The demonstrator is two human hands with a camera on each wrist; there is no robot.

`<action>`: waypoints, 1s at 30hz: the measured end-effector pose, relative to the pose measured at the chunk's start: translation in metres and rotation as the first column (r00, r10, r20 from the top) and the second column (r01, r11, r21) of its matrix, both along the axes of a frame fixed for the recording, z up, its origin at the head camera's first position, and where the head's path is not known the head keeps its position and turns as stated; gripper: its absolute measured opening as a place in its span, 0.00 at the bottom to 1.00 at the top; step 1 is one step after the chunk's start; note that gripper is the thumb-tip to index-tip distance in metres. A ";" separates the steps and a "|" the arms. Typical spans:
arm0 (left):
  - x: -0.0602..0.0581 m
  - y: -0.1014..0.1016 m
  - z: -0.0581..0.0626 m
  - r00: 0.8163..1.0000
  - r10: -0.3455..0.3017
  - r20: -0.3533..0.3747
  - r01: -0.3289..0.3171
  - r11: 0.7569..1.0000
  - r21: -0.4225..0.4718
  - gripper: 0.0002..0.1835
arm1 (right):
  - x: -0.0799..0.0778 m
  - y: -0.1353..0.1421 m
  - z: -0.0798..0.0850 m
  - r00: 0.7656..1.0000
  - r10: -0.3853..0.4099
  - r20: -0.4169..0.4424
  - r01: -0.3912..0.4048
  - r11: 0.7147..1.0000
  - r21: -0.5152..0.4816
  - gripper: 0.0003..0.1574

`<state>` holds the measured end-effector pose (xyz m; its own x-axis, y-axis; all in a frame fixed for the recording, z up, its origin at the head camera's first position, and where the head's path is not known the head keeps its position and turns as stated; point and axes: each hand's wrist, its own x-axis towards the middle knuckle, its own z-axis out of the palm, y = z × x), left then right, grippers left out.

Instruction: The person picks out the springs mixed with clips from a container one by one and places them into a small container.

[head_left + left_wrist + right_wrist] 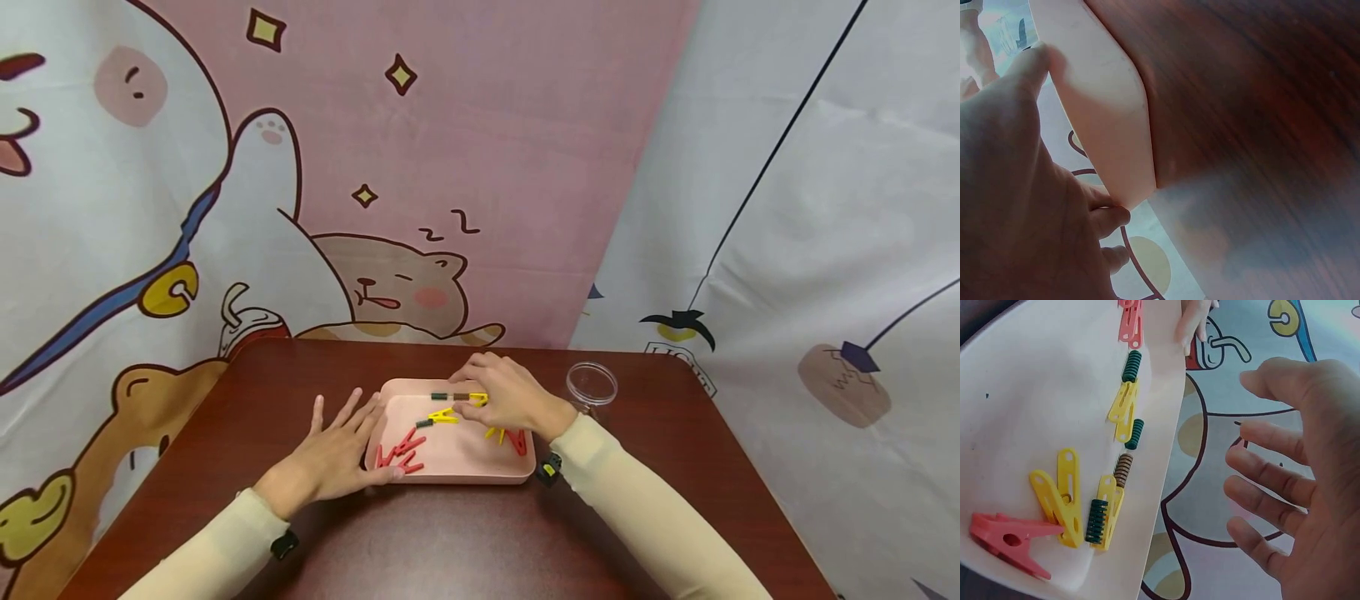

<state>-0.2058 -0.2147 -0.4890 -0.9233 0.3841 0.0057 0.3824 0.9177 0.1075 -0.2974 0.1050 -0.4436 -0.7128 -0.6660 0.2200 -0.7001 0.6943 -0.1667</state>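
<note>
My left hand [330,462] lies with fingers spread at the left end of a pale pink tray [457,479], thumb at its near rim. In the left wrist view, its fingertips [1113,219] touch the tray wall [1110,112]. My right hand [506,400] hovers over the tray's far right part, its loosely bent fingers [1266,487] apart and holding nothing. Beneath it lie yellow clothespins [1124,409], dark green coils [1096,522] and a brown coil [1123,470]. A red clothespin [1013,540] sits near another yellow clothespin [1060,497]. Several red clothespins [407,443] are at the tray's left.
A clear round dish or lid [592,383] stands on the dark brown table [465,542], right of the tray behind the right wrist. A cartoon-printed cloth [525,167] hangs beyond the table's far edge.
</note>
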 end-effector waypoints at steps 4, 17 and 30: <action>0.001 0.001 0.001 1.000 -0.001 0.006 0.001 1.000 0.010 0.62 | -0.001 -0.006 0.000 0.998 0.042 0.037 -0.043 0.999 0.016 0.27; -0.001 0.000 -0.001 1.000 -0.006 0.004 0.006 1.000 0.007 0.62 | -0.006 -0.031 -0.009 0.978 0.177 0.107 -0.194 0.966 0.171 0.26; -0.002 -0.001 0.001 1.000 -0.013 0.001 0.013 1.000 -0.010 0.63 | -0.012 -0.057 -0.016 0.959 0.262 0.112 -0.284 0.912 0.297 0.25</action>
